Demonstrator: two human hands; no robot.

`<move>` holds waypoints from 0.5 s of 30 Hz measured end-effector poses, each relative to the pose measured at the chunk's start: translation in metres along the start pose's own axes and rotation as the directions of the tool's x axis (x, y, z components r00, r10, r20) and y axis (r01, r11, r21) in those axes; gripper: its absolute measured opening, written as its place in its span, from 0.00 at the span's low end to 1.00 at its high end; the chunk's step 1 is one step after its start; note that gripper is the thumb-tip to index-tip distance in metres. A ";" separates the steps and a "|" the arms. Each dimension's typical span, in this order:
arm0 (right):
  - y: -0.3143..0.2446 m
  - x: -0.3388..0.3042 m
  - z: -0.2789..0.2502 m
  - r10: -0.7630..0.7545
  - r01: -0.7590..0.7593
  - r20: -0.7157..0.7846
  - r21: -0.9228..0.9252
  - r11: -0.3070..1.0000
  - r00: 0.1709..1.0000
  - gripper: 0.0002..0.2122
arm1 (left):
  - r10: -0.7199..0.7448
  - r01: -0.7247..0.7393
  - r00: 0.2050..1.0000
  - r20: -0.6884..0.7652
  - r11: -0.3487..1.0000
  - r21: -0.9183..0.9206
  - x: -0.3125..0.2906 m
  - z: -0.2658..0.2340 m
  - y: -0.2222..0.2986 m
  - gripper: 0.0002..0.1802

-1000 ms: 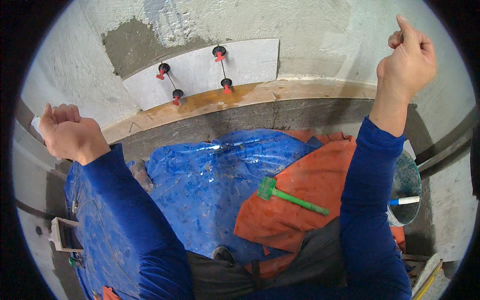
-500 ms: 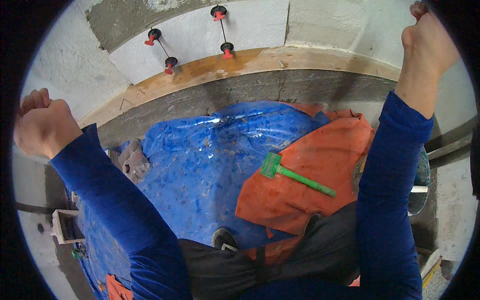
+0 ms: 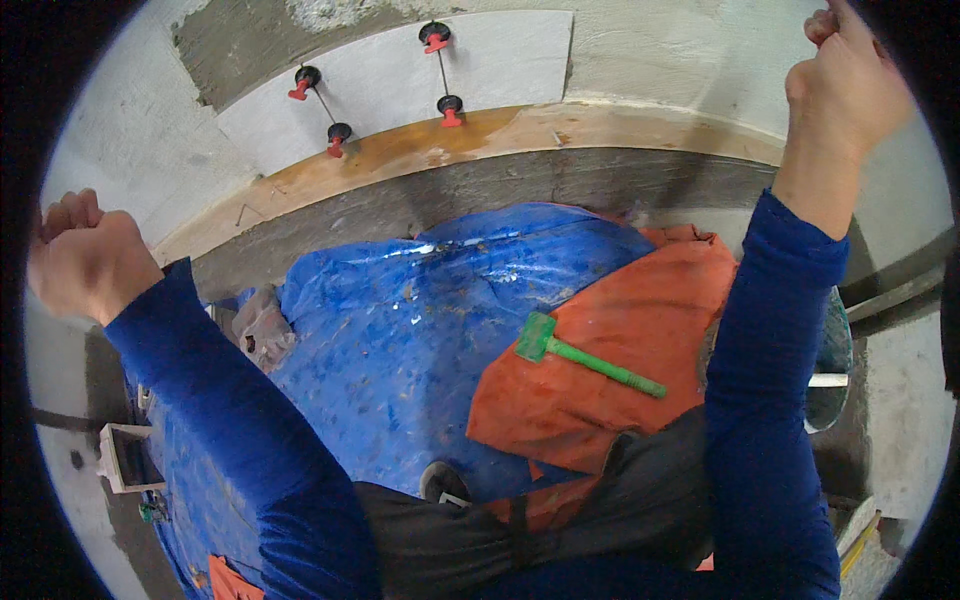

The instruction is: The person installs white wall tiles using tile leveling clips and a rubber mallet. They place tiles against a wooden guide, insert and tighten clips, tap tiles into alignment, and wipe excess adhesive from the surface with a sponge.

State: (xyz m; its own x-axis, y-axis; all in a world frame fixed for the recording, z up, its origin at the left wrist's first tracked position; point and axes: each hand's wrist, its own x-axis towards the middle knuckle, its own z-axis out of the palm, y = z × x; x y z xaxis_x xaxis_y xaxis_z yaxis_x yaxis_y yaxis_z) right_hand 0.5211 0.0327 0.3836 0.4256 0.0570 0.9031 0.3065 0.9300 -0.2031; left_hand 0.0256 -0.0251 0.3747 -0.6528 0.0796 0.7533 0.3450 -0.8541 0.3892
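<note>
Both my arms are raised and spread wide toward the wall. At the far left, my left hand [image 3: 92, 258] is closed, its fingers curled in; whatever may be inside them is hidden. High on the right, my right hand [image 3: 848, 92] is bent at the wrist, its fingers mostly folded, and I cannot make out anything in it. Between them, a white tile panel [image 3: 510, 60] stands against the wall. Several black round fittings with red handles [image 3: 435, 38] sit on it, joined in pairs by thin rods. A wooden strip [image 3: 480, 132] with nails runs beneath the panel.
A green mallet [image 3: 600, 365] lies on an orange sheet [image 3: 530, 420], which overlaps a blue tarp [image 3: 360, 380] on the floor. A bucket [image 3: 833, 350] stands by my right arm. A pale box frame [image 3: 125, 458] and a crumpled plastic bag [image 3: 263, 325] are at the left.
My left hand sits slightly lower in the picture. The right hand has shifted a little left and a finger now points upward more. The view has moved slightly; the mallet stays put.
</note>
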 end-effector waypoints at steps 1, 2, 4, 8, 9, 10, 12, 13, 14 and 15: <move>0.005 0.002 -0.002 -0.011 0.011 -0.021 -0.008 1.000 1.000 0.09 | 0.015 -0.015 1.000 -0.010 1.000 0.001 0.001 0.000 0.000 0.09; 0.011 0.006 -0.005 0.008 -0.009 -0.040 -0.025 1.000 0.999 0.08 | 0.027 -0.027 1.000 -0.011 1.000 -0.002 -0.001 0.002 -0.001 0.08; 0.022 0.020 -0.014 0.077 -0.082 -0.078 -0.062 0.995 0.994 0.07 | 0.050 -0.050 0.999 -0.004 0.999 -0.012 -0.009 0.011 0.002 0.08; 0.038 0.026 -0.024 0.053 -0.061 -0.101 -0.088 0.994 0.993 0.07 | 0.051 -0.043 0.971 -0.233 0.998 0.040 -0.037 0.036 0.015 0.06; 0.039 0.025 -0.025 0.147 -0.167 -0.144 -0.142 0.976 0.979 0.07 | 0.014 0.008 0.956 -0.292 0.997 0.075 -0.040 0.040 0.019 0.08; 0.041 0.024 -0.024 0.121 -0.133 -0.127 -0.087 0.987 0.984 0.08 | 0.010 0.019 0.956 -0.293 0.995 0.099 -0.045 0.044 0.020 0.10; 0.040 0.021 -0.022 0.161 -0.168 -0.147 -0.033 0.985 0.976 0.10 | -0.012 0.041 0.957 -0.291 0.995 0.096 -0.044 0.047 0.025 0.12; 0.038 0.019 -0.021 0.168 -0.176 -0.137 -0.055 0.983 0.976 0.10 | -0.030 0.051 0.958 -0.286 0.996 0.069 -0.045 0.047 0.026 0.13; 0.037 0.019 -0.020 0.150 -0.157 -0.106 -0.052 0.986 0.983 0.10 | -0.050 0.064 0.959 -0.279 0.997 0.041 -0.044 0.046 0.026 0.13; 0.036 0.018 -0.018 0.142 -0.147 -0.100 -0.049 0.988 0.985 0.10 | -0.030 0.048 0.956 -0.290 0.997 0.056 -0.043 0.044 0.026 0.12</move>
State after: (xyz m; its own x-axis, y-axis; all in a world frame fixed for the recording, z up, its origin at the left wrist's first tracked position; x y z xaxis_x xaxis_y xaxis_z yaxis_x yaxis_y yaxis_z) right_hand 0.5550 0.0601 0.3854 0.5474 0.1519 0.8230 0.2817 0.8925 -0.3521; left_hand 0.0926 -0.0279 0.3759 -0.8306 -0.0473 0.5548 0.3500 -0.8193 0.4541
